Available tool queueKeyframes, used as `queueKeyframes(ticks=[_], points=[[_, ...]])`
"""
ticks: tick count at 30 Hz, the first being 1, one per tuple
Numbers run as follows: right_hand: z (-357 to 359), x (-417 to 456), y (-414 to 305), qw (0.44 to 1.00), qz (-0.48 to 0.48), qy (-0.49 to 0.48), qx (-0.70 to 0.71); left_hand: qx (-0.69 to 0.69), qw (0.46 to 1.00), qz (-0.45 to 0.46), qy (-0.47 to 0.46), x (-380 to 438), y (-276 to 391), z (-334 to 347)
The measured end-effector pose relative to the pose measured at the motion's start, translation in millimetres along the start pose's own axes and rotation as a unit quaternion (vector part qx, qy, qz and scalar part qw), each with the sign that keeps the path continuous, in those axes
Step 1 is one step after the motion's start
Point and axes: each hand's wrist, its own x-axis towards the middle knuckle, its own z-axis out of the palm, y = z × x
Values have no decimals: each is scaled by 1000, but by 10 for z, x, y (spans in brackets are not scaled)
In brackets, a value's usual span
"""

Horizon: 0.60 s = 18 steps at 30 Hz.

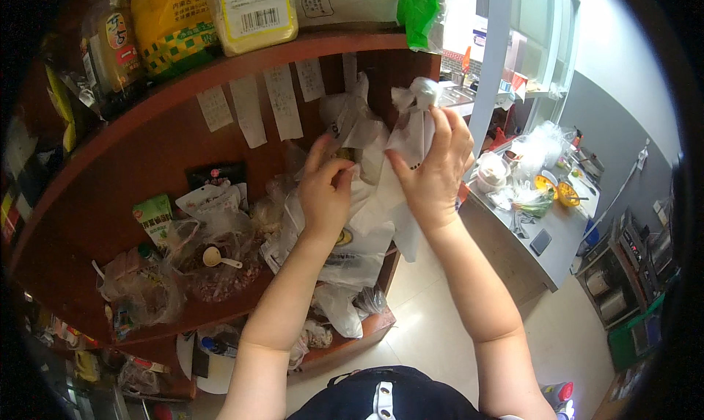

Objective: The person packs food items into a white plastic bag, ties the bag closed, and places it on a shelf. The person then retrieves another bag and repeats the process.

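Note:
Both hands are raised at the right end of a brown wooden shelf. My left hand touches a translucent white plastic bag, its thumb and forefinger close together; whether they pinch the film is hard to tell. My right hand is at a second white plastic bag with a bunched top, fingertips against the bunch and the thumb apart, near the bag's side. Below the hands, a larger white plastic bag with print hangs over the shelf edge. The contents of the bags are mostly hidden.
Left along the shelf are a bag with a white spoon on it and a green packet. Packages, one a yellow bag, line the shelf above. At right, a counter holds yellow bowls and a phone.

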Motion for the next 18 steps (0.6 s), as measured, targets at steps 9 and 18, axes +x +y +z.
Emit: queueKeyframes(ticks=[9,18], points=[[-138,151,982,847,260,-221,407,-26,1000,1,1,-342,346,-349],[-450,459,990,673,444,-341,484,-121,992,-14,-35,-643,547,-682]])
